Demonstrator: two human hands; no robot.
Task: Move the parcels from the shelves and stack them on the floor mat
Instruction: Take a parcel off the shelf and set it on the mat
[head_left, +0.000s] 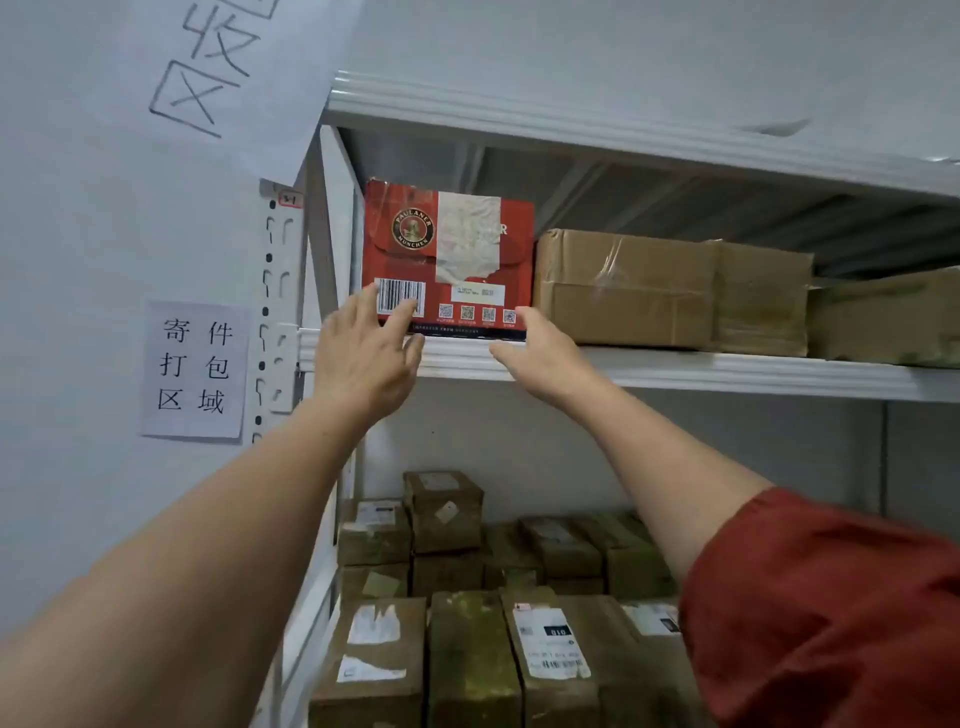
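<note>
Nearest, a rust-red sleeve (810, 613) fills the lower right, and below the outstretched forearms the lower shelf holds taped brown parcels (467, 649) packed side by side, one with a white label reading "010". Further up, the left hand (363, 358) lies with straight fingers against the lower left of the red box (447, 244), over its barcode. The right hand (540, 353) reaches its lower right corner, fingers spread and not closed round it, so the two hands bracket the box, probably to draw it forward off the upper shelf (675, 371). It stands at the shelf's left end, touching a brown carton (623, 288); the floor mat is out of view. The box bears a "PAULANER MÜNCHEN" roundel, a torn white label and four QR codes. On the wall beyond, a paper sign (195, 369) reads 寄件打包区域 — a larger handwritten sheet (218, 67) above is cut off.
</note>
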